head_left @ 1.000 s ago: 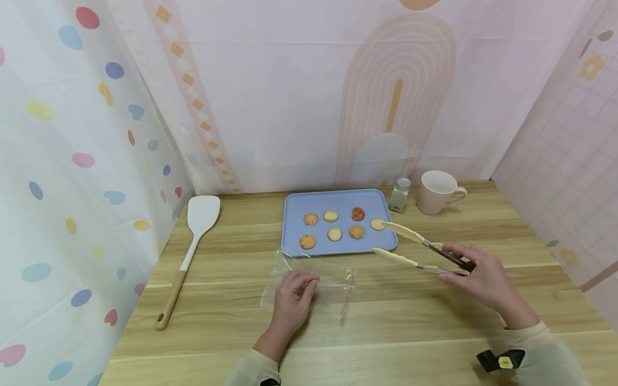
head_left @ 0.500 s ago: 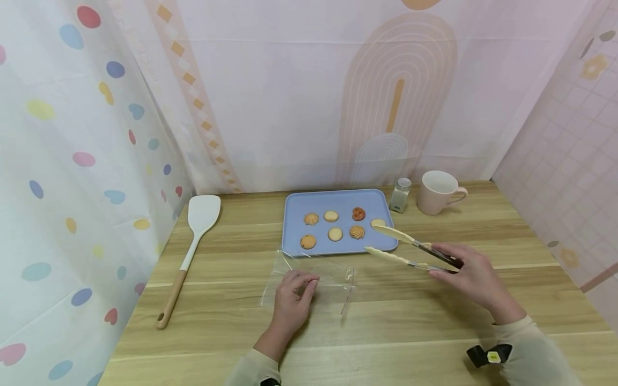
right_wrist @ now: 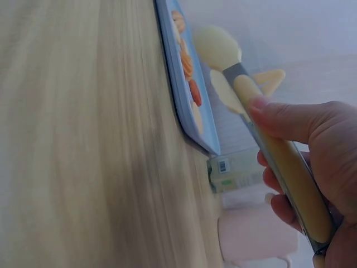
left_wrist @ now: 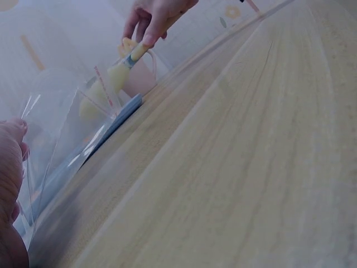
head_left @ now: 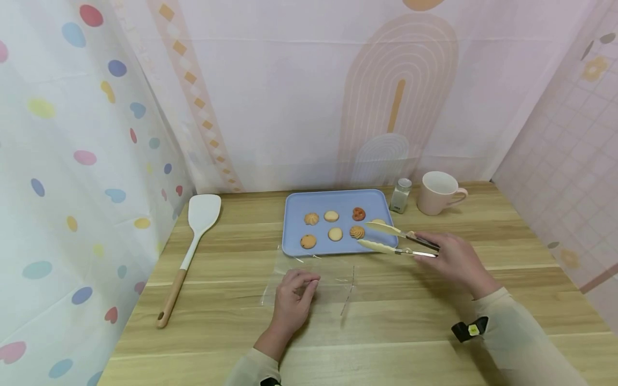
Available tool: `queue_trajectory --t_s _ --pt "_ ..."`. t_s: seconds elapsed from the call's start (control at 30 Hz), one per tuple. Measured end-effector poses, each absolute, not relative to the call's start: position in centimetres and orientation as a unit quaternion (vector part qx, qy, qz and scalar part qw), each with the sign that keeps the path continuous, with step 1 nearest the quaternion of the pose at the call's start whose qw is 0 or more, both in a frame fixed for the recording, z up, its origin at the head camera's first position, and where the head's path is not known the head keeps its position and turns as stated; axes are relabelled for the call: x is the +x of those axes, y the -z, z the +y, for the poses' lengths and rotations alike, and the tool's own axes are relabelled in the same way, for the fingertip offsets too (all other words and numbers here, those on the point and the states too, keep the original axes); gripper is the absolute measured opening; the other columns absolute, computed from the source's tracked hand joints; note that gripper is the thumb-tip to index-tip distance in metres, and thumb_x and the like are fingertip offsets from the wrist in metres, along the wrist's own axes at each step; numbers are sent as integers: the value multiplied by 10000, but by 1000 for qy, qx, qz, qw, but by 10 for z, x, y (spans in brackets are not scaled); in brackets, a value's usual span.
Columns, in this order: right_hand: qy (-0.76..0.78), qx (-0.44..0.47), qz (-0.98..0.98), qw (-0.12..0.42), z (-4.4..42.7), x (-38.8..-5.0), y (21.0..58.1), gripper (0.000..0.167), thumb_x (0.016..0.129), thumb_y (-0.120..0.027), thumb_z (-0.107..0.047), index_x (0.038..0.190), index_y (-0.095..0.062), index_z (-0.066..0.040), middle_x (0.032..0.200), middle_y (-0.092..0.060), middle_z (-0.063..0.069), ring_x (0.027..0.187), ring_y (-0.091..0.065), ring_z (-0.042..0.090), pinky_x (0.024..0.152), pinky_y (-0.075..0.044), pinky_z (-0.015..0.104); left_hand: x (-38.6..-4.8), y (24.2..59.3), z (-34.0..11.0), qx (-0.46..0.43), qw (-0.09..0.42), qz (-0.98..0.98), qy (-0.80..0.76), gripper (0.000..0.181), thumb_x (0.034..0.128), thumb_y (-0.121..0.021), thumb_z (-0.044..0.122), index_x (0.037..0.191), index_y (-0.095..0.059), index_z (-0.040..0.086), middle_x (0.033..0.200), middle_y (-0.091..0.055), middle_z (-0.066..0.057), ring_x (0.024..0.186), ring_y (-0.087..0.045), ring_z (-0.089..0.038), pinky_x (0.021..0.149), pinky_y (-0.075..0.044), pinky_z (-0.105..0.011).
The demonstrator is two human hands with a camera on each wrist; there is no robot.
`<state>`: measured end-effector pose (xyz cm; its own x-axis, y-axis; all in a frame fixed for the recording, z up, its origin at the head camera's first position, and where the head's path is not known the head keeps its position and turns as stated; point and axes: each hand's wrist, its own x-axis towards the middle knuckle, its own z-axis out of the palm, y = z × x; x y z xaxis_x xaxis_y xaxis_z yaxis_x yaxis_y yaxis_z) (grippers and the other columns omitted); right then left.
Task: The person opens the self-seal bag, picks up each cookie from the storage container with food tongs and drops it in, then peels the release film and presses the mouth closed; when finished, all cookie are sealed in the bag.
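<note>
My right hand (head_left: 454, 260) grips a pair of tongs (right_wrist: 284, 173) with cream tips and metal arms. The tong tips are spread apart above the right part of a blue tray (head_left: 309, 201), with nothing between them that I can make out. Several cookies lie on the tray, among them a swirled cookie (head_left: 357, 232) just left of the tips and a pale round one partly hidden behind the tongs. My left hand (head_left: 293, 300) pinches a clear plastic bag (head_left: 333, 289) in front of the tray. In the left wrist view the bag (left_wrist: 56, 123) stands raised off the table.
A white spatula (head_left: 204, 214) with a wooden handle lies at the left. Behind the tray's right end stand a small glass shaker (head_left: 400, 195) and a pink mug (head_left: 434, 195). Patterned curtains (head_left: 289, 96) close off the table's back and sides.
My right hand has carried the tongs leftward and slightly away from me, so the tips are now over the tray near the swirled cookie. The left hand stays put on the bag.
</note>
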<state>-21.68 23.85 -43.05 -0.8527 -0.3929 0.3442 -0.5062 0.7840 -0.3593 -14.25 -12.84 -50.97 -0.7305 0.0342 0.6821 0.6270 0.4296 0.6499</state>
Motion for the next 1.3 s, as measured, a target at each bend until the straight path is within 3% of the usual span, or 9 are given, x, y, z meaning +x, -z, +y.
queue_trajectory --t_s 0.3,0.43,0.53,0.6,0.7,0.87,0.93,1.07,1.3 --pt "-205 236 -945 97 229 -232 429 513 780 -804 -302 1232 -661 -106 1127 -681 145 822 -645 249 693 -504 479 -143 509 -129 -225 315 -782 489 84 878 -667 6 928 -717 51 888 -655 -68 865 -582 -204 772 -461 -235" --pt "-202 221 -951 76 226 -235 427 510 794 -792 -306 1243 -654 -106 895 -708 130 647 -544 162 631 -484 448 -142 507 -129 -227 318 -787 478 109 865 -676 -9 927 -716 71 910 -654 -33 873 -584 -197 769 -463 -240" --pt "-199 216 -954 65 223 -237 426 512 798 -787 -309 1248 -649 -104 641 -608 49 570 -462 142 607 -471 434 -141 506 -129 -229 318 -788 475 112 862 -677 -10 927 -714 75 926 -653 -26 890 -586 -201 788 -464 -252" --pt "-198 218 -954 61 221 -238 427 512 801 -784 -310 1246 -648 -96 640 -601 36 566 -452 131 609 -474 418 -141 506 -129 -231 318 -788 474 111 862 -677 -13 926 -712 70 928 -653 -27 899 -587 -205 802 -462 -258" --pt "-200 217 -954 61 218 -240 428 513 798 -788 -319 1240 -652 -97 788 -686 87 570 -469 123 583 -466 387 -141 506 -129 -236 322 -784 475 110 858 -676 -23 924 -712 57 927 -652 -33 904 -586 -211 814 -458 -257" --pt "-202 208 -955 61 212 -241 430 510 803 -783 -317 1243 -650 -95 847 -695 126 665 -574 199 612 -478 415 -142 506 -129 -243 331 -779 473 125 850 -675 -42 923 -710 54 914 -649 -40 886 -583 -211 803 -456 -247" --pt "-203 203 -956 60 211 -241 430 506 807 -779 -310 1245 -647 -91 898 -698 146 774 -633 276 658 -495 457 -142 506 -128 -244 332 -779 473 119 851 -674 -43 920 -708 47 912 -648 -40 883 -582 -208 800 -457 -244" --pt "-204 199 -956 63 209 -241 431 492 809 -779 -289 1237 -650 -84 1187 -649 169 1018 -628 377 761 -500 525 -142 505 -128 -244 333 -778 473 109 850 -675 -41 917 -706 40 915 -649 -39 883 -582 -205 799 -456 -240" --pt "-214 207 -952 78 207 -239 434 478 792 -797 -264 1212 -666 -77 1176 -659 151 1000 -638 363 773 -503 521 -141 505 -128 -242 336 -777 474 132 841 -681 -48 926 -711 49 913 -650 -48 880 -585 -216 798 -458 -245"
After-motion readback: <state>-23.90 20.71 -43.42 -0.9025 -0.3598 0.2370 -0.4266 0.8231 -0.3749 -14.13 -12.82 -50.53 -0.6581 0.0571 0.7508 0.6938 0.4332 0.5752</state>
